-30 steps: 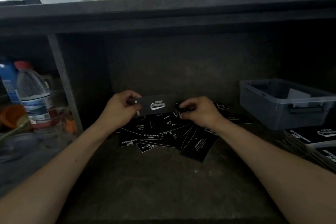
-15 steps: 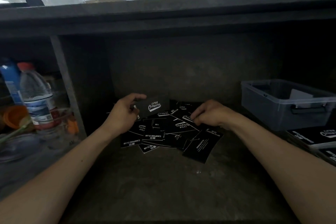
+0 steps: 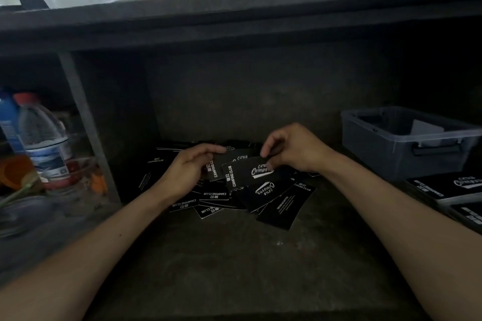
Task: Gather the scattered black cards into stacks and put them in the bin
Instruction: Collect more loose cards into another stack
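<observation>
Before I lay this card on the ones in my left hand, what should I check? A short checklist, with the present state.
1. Left hand grips its small black cards: ok.
2. Right hand pinches the black logo card: ok.
3. That card squared with the held ones: not ok, askew.
4. Scattered black cards on the shelf all gathered: not ok.
5. Grey plastic bin open on top: ok.
</observation>
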`<action>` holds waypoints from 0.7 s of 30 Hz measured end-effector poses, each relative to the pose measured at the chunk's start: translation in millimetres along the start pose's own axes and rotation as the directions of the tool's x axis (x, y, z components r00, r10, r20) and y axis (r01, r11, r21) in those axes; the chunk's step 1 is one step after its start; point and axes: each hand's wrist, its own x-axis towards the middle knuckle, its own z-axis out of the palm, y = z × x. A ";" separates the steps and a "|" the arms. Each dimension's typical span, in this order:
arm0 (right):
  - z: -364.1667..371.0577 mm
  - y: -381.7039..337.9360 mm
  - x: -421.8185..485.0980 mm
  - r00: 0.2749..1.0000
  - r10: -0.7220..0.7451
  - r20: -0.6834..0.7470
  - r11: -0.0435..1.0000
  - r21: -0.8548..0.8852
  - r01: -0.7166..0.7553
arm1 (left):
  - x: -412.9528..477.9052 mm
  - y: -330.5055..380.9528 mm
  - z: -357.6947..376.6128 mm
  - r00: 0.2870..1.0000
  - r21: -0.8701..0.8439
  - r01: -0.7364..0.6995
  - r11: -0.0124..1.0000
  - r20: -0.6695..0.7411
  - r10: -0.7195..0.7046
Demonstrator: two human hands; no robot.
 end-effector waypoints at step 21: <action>-7.8 11.4 -1.9 0.940 0.093 0.329 0.977 -0.214 -0.022 | -2.1 1.7 -5.9 0.999 0.300 -0.047 0.953 0.013 0.045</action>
